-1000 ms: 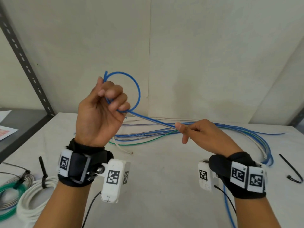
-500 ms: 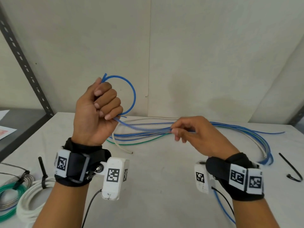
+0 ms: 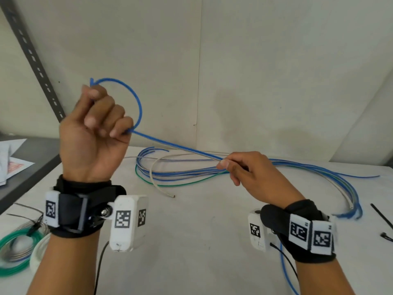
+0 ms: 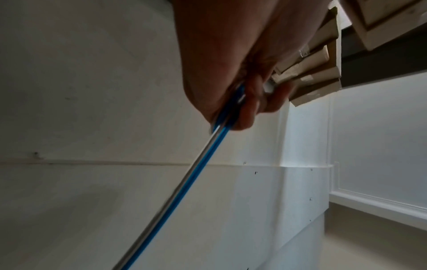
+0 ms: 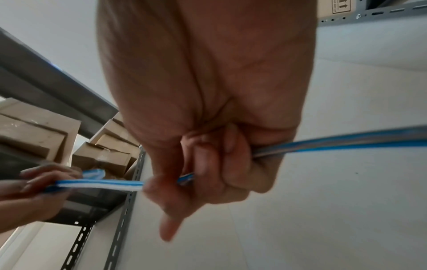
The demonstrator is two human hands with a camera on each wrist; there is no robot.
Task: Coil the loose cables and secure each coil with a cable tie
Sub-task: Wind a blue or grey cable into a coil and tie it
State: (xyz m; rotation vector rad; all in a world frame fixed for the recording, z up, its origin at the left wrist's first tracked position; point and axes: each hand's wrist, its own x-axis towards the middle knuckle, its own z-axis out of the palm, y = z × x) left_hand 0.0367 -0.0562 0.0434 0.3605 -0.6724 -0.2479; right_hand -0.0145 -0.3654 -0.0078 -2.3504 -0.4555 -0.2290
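My left hand point(image 3: 100, 126) is raised above the table, fingers curled round a blue cable point(image 3: 170, 143) that forms one loop point(image 3: 136, 99) above the fist. From the fist the cable runs taut down and right to my right hand point(image 3: 236, 167), which pinches it between thumb and fingers. In the left wrist view the blue cable point(image 4: 184, 179) leaves the left hand point(image 4: 233, 102) downward. In the right wrist view the right hand point(image 5: 196, 164) grips the blue cable point(image 5: 335, 142). Behind the hands, loose blue, white and green cables point(image 3: 191, 173) lie on the table.
Tied green, white and clear coils point(image 3: 19, 252) sit at the table's near left. A black cable tie point(image 3: 382, 220) lies at the right edge. A grey shelf point(image 3: 27, 154) with papers stands left, with a slotted upright point(image 3: 34, 60). The white table point(image 3: 202, 241) runs to the wall.
My left hand rose with the loop. My right hand slid right along the blue cable, which now runs taut between the hands.
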